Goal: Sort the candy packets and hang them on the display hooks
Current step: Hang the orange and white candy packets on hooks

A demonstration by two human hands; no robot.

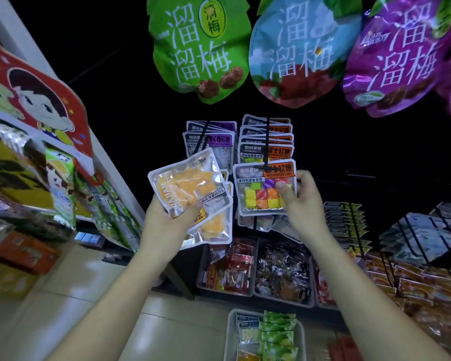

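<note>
Now right hand (305, 204) pinches packet (255, 197)

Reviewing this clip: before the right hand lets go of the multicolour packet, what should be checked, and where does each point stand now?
1. Right hand grips the multicolour packet, thumb on its front: ok.
2. Packet's label matches the orange-label row behind it: ok.
3. Packet's hole is threaded onto the hook: cannot tell; the hook's tip overlaps its top edge.
4. Left hand holds the yellow packets firmly: ok.
5. Yellow packets are apart from the purple-label row: cannot tell; they overlap it in this view.
</note>
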